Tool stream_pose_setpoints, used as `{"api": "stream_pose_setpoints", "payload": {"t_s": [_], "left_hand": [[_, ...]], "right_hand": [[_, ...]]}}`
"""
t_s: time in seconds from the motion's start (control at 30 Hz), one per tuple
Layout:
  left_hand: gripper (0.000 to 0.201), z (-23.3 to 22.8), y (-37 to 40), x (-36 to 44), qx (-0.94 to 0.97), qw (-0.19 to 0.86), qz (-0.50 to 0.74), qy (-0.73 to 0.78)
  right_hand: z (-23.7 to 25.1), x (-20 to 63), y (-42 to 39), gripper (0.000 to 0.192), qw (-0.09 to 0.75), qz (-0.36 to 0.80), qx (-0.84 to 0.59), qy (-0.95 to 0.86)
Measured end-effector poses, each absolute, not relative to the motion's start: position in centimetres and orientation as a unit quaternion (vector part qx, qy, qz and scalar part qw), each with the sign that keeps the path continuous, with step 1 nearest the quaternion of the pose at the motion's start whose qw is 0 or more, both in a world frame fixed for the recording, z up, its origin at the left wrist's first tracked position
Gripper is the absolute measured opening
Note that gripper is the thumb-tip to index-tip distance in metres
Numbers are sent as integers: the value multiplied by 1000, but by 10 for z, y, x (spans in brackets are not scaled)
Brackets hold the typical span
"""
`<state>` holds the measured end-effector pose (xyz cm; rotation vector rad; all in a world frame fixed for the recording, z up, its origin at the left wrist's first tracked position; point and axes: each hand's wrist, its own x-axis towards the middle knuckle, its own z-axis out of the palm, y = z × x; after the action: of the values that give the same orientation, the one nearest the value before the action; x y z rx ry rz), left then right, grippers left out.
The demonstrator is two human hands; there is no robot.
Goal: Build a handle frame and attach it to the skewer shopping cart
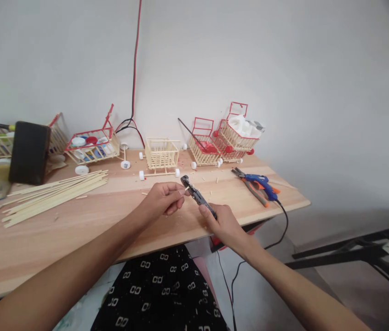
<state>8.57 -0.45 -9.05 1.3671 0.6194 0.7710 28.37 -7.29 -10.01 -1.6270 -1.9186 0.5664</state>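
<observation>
My left hand is closed in a pinch on a short wooden stick, whose pale end shows at the fingertips. Wrapped round the lower part of a pair of dark grey pliers is my right hand. The head of the pliers is beside my left fingertips, at the stick; whether the jaws touch it I cannot tell. Behind both hands stands a small cart made of wooden sticks, with white wheels and no red trim.
Loose wooden sticks lie at left near a black phone. Red-trimmed stick carts stand along the wall, some holding bottle caps or white items. At right are a blue glue gun with a trailing cord and orange-handled pliers.
</observation>
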Motion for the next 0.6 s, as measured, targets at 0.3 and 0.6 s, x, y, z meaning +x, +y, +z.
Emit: {"api": "stream_pose_setpoints", "payload": {"t_s": [0.3,0.6], "left_hand": [[26,-91,-6,88,557,742,320,193],[25,-92,-6,89,562,718,349,214]], "right_hand": [[-98,300,-63,56,304,399,-603,-620],[-63,293,-61,46,231,252,-620,-706]]}}
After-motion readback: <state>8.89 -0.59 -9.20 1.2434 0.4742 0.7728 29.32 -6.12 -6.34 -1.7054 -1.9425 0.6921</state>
